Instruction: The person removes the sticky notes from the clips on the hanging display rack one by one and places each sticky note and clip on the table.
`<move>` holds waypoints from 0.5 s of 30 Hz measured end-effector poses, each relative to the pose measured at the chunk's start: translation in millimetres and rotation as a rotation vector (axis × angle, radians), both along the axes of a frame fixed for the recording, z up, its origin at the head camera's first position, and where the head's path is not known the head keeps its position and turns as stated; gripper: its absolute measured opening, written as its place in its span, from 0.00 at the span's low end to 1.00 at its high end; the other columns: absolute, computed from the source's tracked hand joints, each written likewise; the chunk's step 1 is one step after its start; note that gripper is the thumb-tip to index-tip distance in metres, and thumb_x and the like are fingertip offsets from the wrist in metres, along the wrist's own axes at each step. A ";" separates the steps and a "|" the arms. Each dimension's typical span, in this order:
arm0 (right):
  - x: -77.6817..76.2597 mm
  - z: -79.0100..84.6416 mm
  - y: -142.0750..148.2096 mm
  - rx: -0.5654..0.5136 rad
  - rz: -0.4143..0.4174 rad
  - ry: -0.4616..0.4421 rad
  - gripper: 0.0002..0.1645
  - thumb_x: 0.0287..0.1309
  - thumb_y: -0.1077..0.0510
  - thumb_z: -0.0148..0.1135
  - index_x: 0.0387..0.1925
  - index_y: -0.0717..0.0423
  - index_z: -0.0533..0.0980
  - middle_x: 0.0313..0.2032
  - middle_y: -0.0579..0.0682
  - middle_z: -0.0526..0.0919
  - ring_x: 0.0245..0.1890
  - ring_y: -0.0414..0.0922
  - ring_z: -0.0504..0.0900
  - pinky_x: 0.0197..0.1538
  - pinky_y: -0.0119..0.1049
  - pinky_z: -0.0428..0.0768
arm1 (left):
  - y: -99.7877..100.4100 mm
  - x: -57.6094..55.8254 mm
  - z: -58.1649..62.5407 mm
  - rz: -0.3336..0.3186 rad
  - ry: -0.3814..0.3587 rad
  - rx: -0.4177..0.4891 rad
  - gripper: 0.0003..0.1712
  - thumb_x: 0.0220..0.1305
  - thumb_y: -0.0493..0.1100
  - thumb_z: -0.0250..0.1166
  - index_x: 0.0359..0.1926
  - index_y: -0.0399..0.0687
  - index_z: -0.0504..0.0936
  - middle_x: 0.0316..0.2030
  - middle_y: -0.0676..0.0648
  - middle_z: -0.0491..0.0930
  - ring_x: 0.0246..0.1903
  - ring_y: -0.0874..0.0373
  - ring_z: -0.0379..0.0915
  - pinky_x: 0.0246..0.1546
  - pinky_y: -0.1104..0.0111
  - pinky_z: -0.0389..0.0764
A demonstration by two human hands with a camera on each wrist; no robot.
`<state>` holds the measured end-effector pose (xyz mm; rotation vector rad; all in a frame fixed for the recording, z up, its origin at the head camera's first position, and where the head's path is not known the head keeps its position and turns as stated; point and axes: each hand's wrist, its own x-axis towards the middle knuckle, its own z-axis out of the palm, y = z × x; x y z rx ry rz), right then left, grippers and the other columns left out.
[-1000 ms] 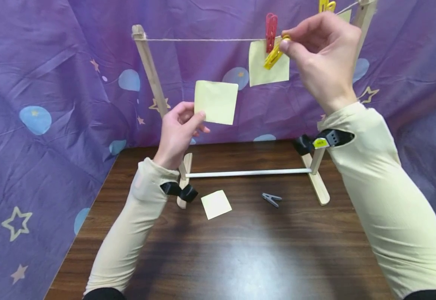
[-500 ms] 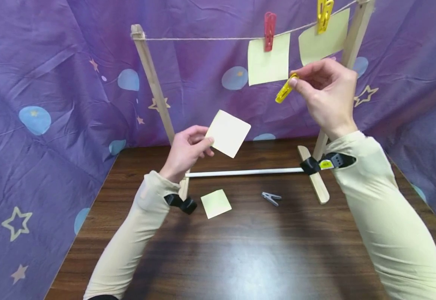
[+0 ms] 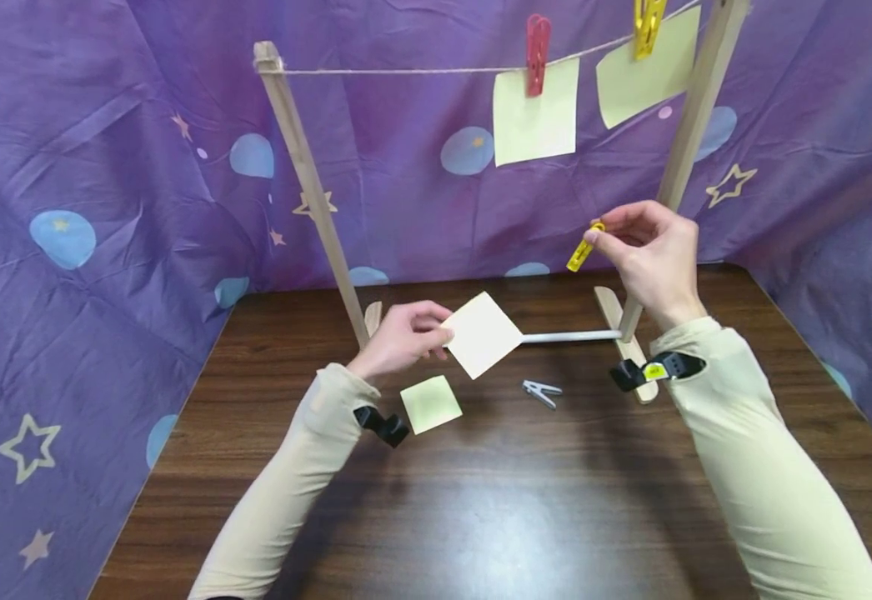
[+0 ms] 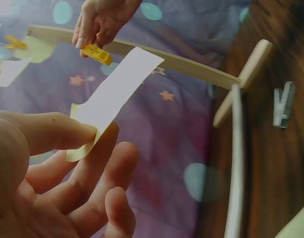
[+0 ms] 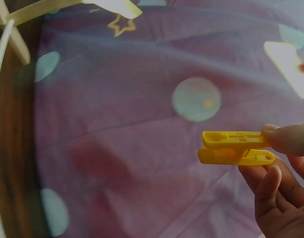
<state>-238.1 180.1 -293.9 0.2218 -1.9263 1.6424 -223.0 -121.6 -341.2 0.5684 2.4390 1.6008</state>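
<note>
W/in R hand (image 3: pixel 657 262), ylw peg (image 5: pixel 231 155)

4 pale yellow paper squares (image 3: pixel 483 335) in total, and yep, 4 clothespins (image 3: pixel 584 248) too: 2 yellow, 1 red, 1 grey. Plus 1 left hand (image 3: pixel 406 337), 1 right hand (image 3: pixel 657 262), 2 sleeves (image 3: pixel 286 479), 2 black wrist straps (image 3: pixel 379 427), 2 wooden posts (image 3: pixel 314 196), 1 white rod (image 3: pixel 573 337), 1 string (image 3: pixel 394 72) and 1 worktop (image 3: pixel 481 525).

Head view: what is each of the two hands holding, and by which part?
Left hand: pale yellow sticky note, near one corner. Right hand: yellow clothespin, by its handle ends.
</note>
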 end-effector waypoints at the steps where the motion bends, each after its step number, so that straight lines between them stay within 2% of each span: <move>1: -0.3 -5.6 1.8 0.012 -0.010 -0.020 0.11 0.45 0.68 0.73 0.30 0.53 0.80 0.25 0.31 0.84 0.27 0.28 0.83 0.36 0.18 0.78 | 1.3 0.1 -4.8 0.000 -0.023 -0.004 0.15 0.62 0.33 0.62 0.50 0.33 0.78 0.34 0.37 0.85 0.22 0.60 0.80 0.26 0.72 0.78; 6: -1.6 -34.2 10.9 0.059 -0.018 -0.106 0.11 0.46 0.66 0.73 0.31 0.53 0.79 0.23 0.27 0.82 0.25 0.26 0.81 0.33 0.17 0.77 | 7.7 1.7 -27.9 -0.001 -0.106 -0.004 0.14 0.62 0.34 0.62 0.49 0.34 0.79 0.25 0.47 0.82 0.20 0.61 0.77 0.22 0.75 0.73; 7: -1.7 -40.2 12.5 0.077 -0.025 -0.121 0.11 0.46 0.65 0.73 0.31 0.54 0.79 0.23 0.25 0.82 0.25 0.25 0.81 0.32 0.17 0.77 | 9.0 1.9 -32.4 -0.005 -0.110 -0.016 0.14 0.62 0.34 0.62 0.48 0.34 0.79 0.24 0.48 0.82 0.21 0.56 0.78 0.22 0.75 0.71; 9: -1.6 -51.7 16.3 0.114 -0.027 -0.161 0.11 0.47 0.63 0.74 0.32 0.55 0.79 0.22 0.24 0.81 0.24 0.24 0.80 0.31 0.17 0.76 | 11.6 1.7 -40.5 -0.023 -0.102 -0.044 0.12 0.62 0.35 0.63 0.47 0.35 0.80 0.24 0.48 0.82 0.21 0.55 0.79 0.23 0.74 0.72; 12: -1.2 -69.0 21.5 0.203 -0.048 -0.224 0.14 0.47 0.60 0.74 0.35 0.61 0.79 0.21 0.20 0.78 0.23 0.22 0.78 0.29 0.17 0.74 | 16.4 2.7 -50.7 -0.055 -0.117 -0.077 0.11 0.62 0.35 0.63 0.45 0.35 0.80 0.25 0.45 0.83 0.25 0.43 0.81 0.25 0.70 0.75; 15: 0.1 -84.2 26.0 0.298 -0.067 -0.286 0.19 0.48 0.56 0.74 0.38 0.64 0.79 0.21 0.18 0.75 0.23 0.21 0.76 0.27 0.19 0.72 | 21.4 4.2 -59.7 -0.080 -0.142 -0.099 0.10 0.61 0.33 0.63 0.43 0.33 0.80 0.25 0.42 0.83 0.28 0.38 0.81 0.26 0.65 0.79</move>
